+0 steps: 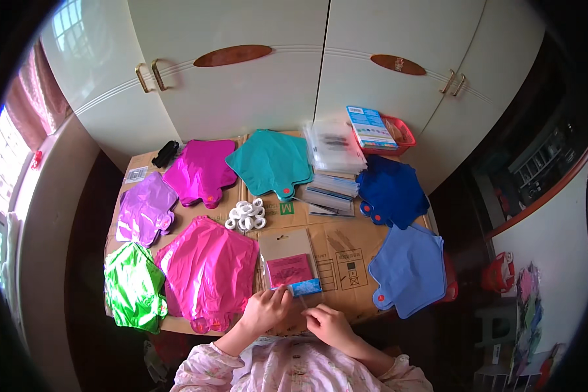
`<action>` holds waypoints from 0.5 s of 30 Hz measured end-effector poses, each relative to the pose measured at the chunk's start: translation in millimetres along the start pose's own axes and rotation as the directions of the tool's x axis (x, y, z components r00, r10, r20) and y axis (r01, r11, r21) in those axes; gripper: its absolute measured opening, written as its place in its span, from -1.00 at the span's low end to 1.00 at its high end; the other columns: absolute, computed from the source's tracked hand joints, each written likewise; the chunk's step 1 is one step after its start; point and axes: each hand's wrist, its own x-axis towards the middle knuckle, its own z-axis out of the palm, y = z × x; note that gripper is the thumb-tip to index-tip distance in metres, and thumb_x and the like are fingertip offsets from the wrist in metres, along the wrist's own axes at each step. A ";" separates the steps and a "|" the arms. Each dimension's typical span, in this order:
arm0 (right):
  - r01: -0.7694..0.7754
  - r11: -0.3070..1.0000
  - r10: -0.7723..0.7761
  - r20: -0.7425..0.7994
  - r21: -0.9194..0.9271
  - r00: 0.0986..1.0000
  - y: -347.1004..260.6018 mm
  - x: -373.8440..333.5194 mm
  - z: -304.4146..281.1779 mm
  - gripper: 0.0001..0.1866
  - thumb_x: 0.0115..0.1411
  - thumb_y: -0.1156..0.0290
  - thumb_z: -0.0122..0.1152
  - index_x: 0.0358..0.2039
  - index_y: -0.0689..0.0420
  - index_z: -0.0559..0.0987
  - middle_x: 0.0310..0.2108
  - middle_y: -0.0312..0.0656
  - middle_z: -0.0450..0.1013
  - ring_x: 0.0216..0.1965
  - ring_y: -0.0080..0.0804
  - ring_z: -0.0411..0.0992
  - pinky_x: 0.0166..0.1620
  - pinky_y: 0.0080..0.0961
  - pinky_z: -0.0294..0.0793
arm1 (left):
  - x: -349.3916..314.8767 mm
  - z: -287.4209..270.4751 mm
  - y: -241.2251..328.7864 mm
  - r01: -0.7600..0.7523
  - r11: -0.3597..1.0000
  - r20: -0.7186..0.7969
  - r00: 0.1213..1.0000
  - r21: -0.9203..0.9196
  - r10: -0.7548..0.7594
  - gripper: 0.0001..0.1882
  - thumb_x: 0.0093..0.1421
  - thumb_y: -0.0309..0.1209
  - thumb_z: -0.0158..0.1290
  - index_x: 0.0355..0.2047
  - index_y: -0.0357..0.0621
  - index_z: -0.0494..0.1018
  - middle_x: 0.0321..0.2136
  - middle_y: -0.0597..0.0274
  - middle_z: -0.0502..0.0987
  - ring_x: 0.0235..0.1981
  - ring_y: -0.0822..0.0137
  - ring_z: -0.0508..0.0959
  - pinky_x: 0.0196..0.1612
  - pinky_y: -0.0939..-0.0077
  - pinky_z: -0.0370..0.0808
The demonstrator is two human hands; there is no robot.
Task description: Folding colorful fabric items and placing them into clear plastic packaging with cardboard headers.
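Observation:
In front of me lies a clear plastic bag (265,251) with a hanging hole at its top. Inside it are a folded pink foil piece (289,269) and a blue printed strip (306,287). My left hand (266,310) is closed at the bag's lower edge, its fingertips beside the blue strip. Just right of it, my right hand (330,325) is curled in a pinch by a thin pale strip below the bag. What its fingertips hold is too small to make out.
Flat foil balloons ring the cardboard: green (134,286), pink (209,268), purple (144,208), magenta (201,170), teal (271,160), dark blue (393,188), light blue (408,269). White ribbon rolls (246,215), stacked clear bags (333,149), packets (332,193) and a red basket (405,136) stand among them.

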 end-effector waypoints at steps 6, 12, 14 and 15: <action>-0.104 0.974 0.079 -0.130 -0.201 0.988 6.1 5.3 1.0 -0.82 0.09 0.48 0.18 -0.25 0.12 0.56 -0.49 -0.10 0.44 -0.50 -0.06 0.47 -0.42 -0.23 0.49 | 0.8 -2.8 1.7 -0.070 0.997 0.006 0.998 0.027 0.070 -0.74 -0.05 -0.42 0.04 -0.31 -0.23 0.45 -0.27 0.16 0.54 -0.43 0.43 0.53 -0.42 0.56 0.53; 0.033 0.985 0.003 0.208 -0.170 0.978 8.4 14.1 -26.7 -0.63 0.09 0.31 0.26 -0.11 0.19 0.50 -0.32 -0.05 0.42 -0.32 -0.04 0.49 -0.26 -0.25 0.51 | 2.5 -7.7 1.1 -0.047 0.999 0.059 0.997 -0.003 0.047 -0.78 -0.03 -0.41 0.04 -0.33 -0.19 0.44 -0.11 0.10 0.53 -0.42 0.41 0.51 -0.39 0.55 0.54; 0.126 0.974 -0.065 0.297 -0.191 0.953 7.8 12.8 -41.0 -0.57 0.07 0.27 0.29 -0.07 0.19 0.49 -0.27 -0.08 0.40 -0.24 -0.10 0.47 -0.18 -0.29 0.50 | 3.4 -9.2 0.6 -0.047 0.999 0.077 0.996 0.003 0.047 -0.79 -0.02 -0.40 0.03 -0.33 -0.17 0.43 -0.06 0.07 0.52 -0.40 0.42 0.51 -0.37 0.56 0.54; 0.171 0.965 -0.096 0.342 -0.198 0.935 9.1 11.3 -46.3 -0.54 0.07 0.25 0.30 -0.05 0.20 0.49 -0.24 -0.10 0.39 -0.21 -0.13 0.47 -0.15 -0.32 0.49 | 4.2 -9.1 0.6 -0.056 0.998 0.085 0.995 0.003 0.055 -0.79 -0.01 -0.40 0.03 -0.33 -0.15 0.43 -0.04 0.07 0.51 -0.39 0.42 0.51 -0.37 0.56 0.55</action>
